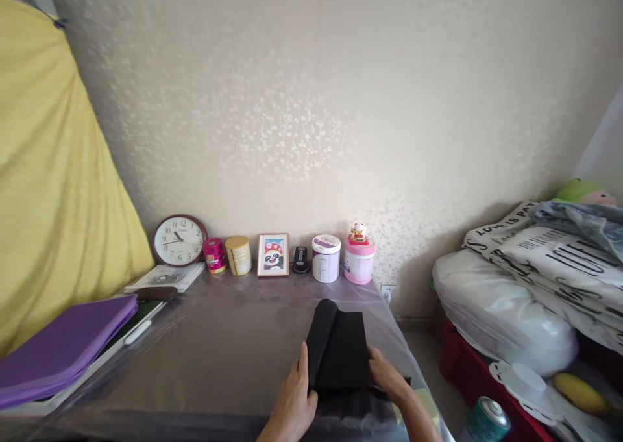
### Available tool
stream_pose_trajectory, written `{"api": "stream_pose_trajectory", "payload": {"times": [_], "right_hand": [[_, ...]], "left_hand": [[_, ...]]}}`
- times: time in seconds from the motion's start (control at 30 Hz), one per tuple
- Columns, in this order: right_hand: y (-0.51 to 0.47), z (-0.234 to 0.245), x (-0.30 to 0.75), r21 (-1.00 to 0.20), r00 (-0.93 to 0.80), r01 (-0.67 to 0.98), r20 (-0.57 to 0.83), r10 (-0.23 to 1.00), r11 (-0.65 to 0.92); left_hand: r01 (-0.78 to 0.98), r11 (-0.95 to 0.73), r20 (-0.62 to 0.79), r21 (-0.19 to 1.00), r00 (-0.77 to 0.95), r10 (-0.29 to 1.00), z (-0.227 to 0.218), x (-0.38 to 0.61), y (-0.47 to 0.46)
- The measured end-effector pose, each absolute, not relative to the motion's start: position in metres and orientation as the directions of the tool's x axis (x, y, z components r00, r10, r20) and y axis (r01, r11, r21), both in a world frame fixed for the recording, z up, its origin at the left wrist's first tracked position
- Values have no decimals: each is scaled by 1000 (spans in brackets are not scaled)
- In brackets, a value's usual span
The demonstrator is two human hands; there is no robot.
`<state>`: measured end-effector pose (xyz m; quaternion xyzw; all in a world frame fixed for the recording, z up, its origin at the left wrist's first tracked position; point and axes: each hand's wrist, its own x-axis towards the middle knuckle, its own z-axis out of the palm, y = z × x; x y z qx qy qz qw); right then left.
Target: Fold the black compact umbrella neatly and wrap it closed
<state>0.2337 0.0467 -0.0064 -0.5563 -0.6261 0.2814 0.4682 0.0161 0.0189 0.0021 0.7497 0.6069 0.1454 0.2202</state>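
Note:
Near the front right of the table, my two hands hold a flat black box (343,351) and a long, round-topped black case (321,338) that lies along its left side. I cannot tell whether the two are joined. My left hand (293,400) grips the case from the left, thumb and fingers against its side. On the other side, my right hand (388,374) closes on the right edge of the box, its fingertips partly hidden. Something dark and flat, too unclear to name, shows under the right hand.
Along the wall stand a clock (180,241), a pink can (215,256), a yellow tin (238,256), a panda picture frame (273,273) and two tubs, white (326,267) and pink (359,270). Purple folders (68,344) lie left. Bagged bedding (501,306) and a spray can (487,422) are right.

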Motion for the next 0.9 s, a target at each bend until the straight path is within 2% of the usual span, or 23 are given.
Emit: {"api": "stream_pose_trajectory", "payload": {"times": [0.13,0.23,0.4,0.63,0.9], "right_hand": [[52,-6,249,-814,184,562,297,937,148],[49,-3,250,-779,248,619,321,914,105],[41,12,238,-771,262,636,227,938,10],[51,21,229,-829,303,556,128,944,-66],[73,32,202,-938,217,331,184,959,105]], "left_hand": [[916,-151,-76,371,193,978,8,23,15],[937,-146,-96,316,184,978,11,26,14],[951,-160,-90,265,190,978,14,27,13],[956,-164,-98,242,193,976,21,27,16],[957,-132,-111,259,165,980,21,31,17]]}}
